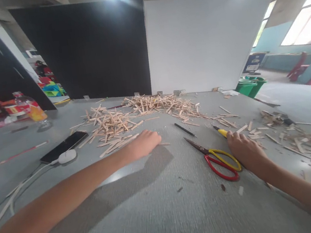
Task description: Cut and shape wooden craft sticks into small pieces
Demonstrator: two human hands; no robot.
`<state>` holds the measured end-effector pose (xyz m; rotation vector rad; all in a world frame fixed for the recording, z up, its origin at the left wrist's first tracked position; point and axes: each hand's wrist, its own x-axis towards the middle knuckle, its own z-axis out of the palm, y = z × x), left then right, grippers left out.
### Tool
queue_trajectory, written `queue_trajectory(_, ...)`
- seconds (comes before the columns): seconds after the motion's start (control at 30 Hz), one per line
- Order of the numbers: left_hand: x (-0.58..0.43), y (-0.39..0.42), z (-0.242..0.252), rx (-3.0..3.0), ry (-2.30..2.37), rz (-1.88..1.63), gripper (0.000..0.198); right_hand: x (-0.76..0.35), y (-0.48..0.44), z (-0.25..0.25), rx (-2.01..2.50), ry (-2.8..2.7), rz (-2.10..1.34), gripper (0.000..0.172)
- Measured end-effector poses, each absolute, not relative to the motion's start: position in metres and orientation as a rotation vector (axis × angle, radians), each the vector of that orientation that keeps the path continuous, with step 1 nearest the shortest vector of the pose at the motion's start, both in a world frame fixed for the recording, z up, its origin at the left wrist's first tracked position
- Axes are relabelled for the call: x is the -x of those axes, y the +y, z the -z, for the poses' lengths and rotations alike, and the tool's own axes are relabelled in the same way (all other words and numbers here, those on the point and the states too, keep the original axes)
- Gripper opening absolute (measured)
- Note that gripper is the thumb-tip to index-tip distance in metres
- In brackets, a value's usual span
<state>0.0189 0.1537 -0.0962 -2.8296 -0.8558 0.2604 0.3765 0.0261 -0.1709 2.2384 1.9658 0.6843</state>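
Left hand lay palm-down at the edge of the wooden sticks, and whether it gripped one could not be told. The right hand curled around a yellow-handled tool. Dragged carelessly, the tool would likely scatter the cut pieces. Scissors lay just beside that hand, with a black pen between the hands.

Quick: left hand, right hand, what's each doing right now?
Left hand: palm down by the wooden sticks; grip cannot be told.
Right hand: fingers curled at the yellow-handled tool, beside the scissors; grip unclear.
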Motion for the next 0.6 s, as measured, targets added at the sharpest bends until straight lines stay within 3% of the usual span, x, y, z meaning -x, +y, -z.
queue_trajectory(0.13, -0.035, 0.181, 0.114, 2.726, -0.887, -0.107, 0.033, -0.380, 0.027, 0.170, -2.367, 2.012, -0.538, 0.044)
queue_trajectory(0.27, -0.050, 0.180, 0.122, 2.601, -0.886, 0.081, 0.035, -0.393, 0.032, 0.146, -2.513, 2.178, -0.167, 0.032)
queue_trajectory(0.47, -0.063, 0.139, 0.096, 2.508, -0.536, 0.401, 0.044, -0.381, 0.033, 0.092, -2.546, 2.549, 0.656, 0.074)
queue_trajectory(0.6, -0.088, 0.088, 0.078, 2.455, -0.107, 0.539, 0.048, -0.337, 0.034, 0.083, -2.394, 2.717, 0.822, 0.078)
